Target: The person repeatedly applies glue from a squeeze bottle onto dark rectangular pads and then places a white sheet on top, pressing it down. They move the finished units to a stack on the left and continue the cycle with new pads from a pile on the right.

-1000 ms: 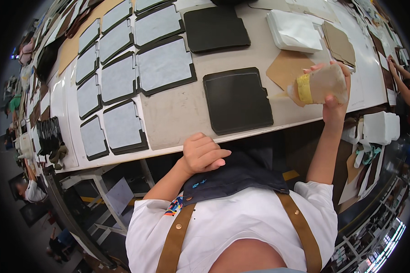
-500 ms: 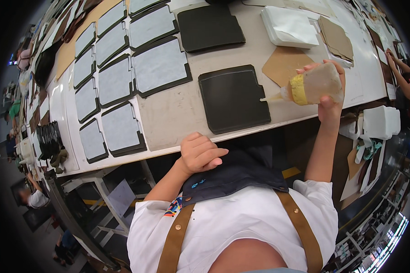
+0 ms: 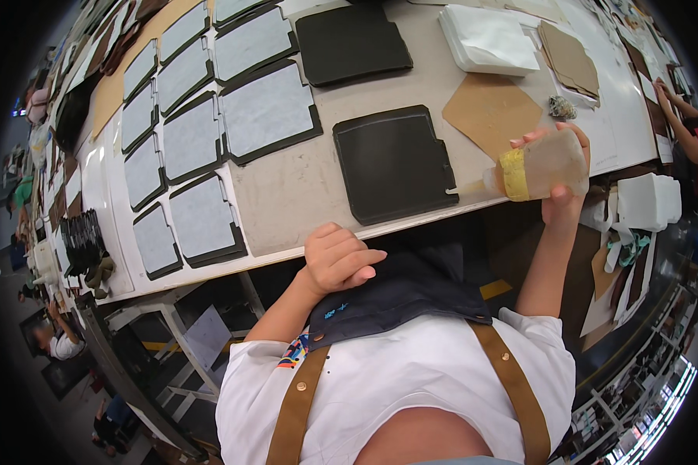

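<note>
Right hand (image 3: 568,200): you clamp the squeeze bottle (image 3: 549,167), its nozzle (image 3: 468,187) at right edge of the near black panel (image 3: 392,163) | Left hand (image 3: 335,260): curls loosely, fully closed I cannot tell | Seemingly done: left panels carrying grey sheets (image 3: 262,107) | Seemingly remaining: near black panel and far black panel (image 3: 353,46), both bare

Your cloudy, translucent bottle (image 3: 554,164), with a yellow band (image 3: 513,175) around it, is tipped almost level, its narrow nozzle (image 3: 471,187) pointing left to the right edge of your black panel (image 3: 392,163), which lies flat, squarish, stepped along that side.
</note>
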`<state>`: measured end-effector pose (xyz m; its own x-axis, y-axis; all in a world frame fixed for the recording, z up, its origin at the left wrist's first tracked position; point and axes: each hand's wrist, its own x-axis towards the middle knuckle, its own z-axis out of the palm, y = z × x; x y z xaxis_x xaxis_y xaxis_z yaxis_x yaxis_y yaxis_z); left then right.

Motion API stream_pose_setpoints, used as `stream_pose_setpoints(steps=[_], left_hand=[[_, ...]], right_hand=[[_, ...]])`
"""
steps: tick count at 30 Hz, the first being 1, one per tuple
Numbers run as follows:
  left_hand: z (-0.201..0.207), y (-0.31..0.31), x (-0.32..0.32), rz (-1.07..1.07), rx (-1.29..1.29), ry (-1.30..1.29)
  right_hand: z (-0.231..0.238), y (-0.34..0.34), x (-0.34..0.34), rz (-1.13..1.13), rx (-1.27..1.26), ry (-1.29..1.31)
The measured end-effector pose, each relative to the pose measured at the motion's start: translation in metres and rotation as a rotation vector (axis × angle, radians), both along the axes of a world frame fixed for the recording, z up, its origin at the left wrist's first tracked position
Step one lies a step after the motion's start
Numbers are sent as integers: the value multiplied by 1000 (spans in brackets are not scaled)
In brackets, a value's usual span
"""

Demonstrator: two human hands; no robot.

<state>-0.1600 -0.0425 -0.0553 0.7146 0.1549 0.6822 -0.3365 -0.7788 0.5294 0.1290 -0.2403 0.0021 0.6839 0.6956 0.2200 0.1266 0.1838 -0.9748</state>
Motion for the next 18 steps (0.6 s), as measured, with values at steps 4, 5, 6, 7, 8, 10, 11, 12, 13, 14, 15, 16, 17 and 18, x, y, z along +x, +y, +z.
stream_pose_setpoints(steps=[4,5,6,7,8,10,11,12,13,14,15,16,17,18], left_hand=[[0,-1,0,6,-13,-4],[0,-1,0,5,-14,-5],[0,-1,0,3,-19,-8],[0,-1,0,4,-20,-9],[0,0,0,7,-22,-8],[0,0,0,9,-25,-7],[0,-1,-1,11,-30,-11],[0,-1,-1,13,-36,-15],[0,-1,-1,14,-42,-18],[0,-1,-1,19,-42,-17],[0,-1,-1,20,-42,-15],[0,-1,-1,21,-43,-14],[1,-1,-1,21,-43,-14],[1,-1,-1,23,-43,-15]], right_hand=[[-10,-22,-15,-145,59,124],[-10,-27,-23,-186,86,162],[-7,-31,-33,-230,109,198],[-7,-33,-42,-301,101,195],[-6,-33,-53,-372,92,192],[-5,-31,-78,-516,90,155],[-9,-31,-86,-535,115,80],[-16,-31,-94,-554,138,4],[-23,-33,-100,-572,162,-72],[-28,-36,-102,-512,135,-219],[-31,-36,-106,-523,141,-237],[-32,-33,-111,-533,147,-254],[-33,-32,-114,-543,152,-271],[-34,-33,-116,-528,147,-286]])
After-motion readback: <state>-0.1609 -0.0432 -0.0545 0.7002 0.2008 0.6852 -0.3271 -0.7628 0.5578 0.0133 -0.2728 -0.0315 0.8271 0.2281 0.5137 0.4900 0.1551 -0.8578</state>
